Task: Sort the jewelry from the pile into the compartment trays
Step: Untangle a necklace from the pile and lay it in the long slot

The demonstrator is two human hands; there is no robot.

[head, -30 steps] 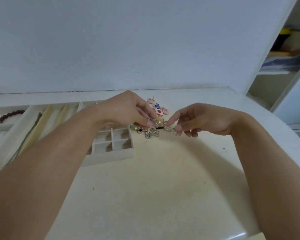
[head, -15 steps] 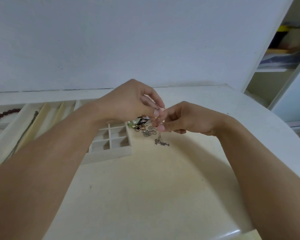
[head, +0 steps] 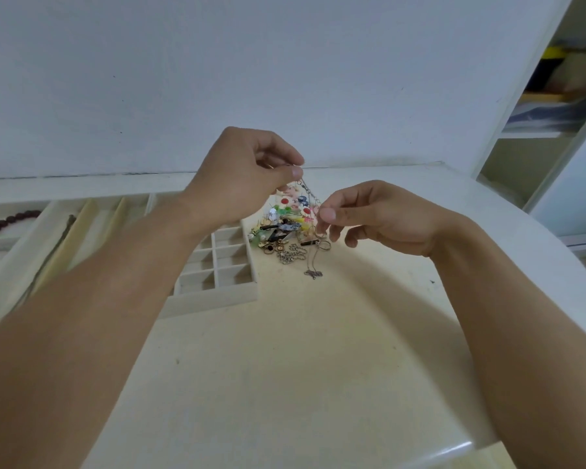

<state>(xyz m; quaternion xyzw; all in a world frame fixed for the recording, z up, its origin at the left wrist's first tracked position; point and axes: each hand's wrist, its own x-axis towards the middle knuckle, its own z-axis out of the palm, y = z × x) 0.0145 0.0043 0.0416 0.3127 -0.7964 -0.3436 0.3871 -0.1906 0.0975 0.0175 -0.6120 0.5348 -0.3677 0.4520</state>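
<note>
A pile of jewelry (head: 286, 228) with coloured flower studs, rings and chains lies on the cream table, just right of a white compartment tray (head: 217, 294). My left hand (head: 247, 174) is raised above the pile, pinching the clasp end of a thin necklace chain (head: 309, 191). My right hand (head: 372, 214) pinches the same chain lower down, to the right. From my right fingers the chain hangs down to a small pendant (head: 313, 274) resting on the table.
A longer tray (head: 68, 238) with slim compartments sits left of the small-cell tray. A dark beaded bracelet (head: 12, 220) lies in a tray at the far left. The wall stands right behind the table. An open shelf unit (head: 552, 106) is at the right. The rounded table edge (head: 454, 450) runs at the lower right.
Both hands have lifted off the pile with the chain and moved apart, the left hand going up, so the chain is stretched between them and its pendant trails on the table.
</note>
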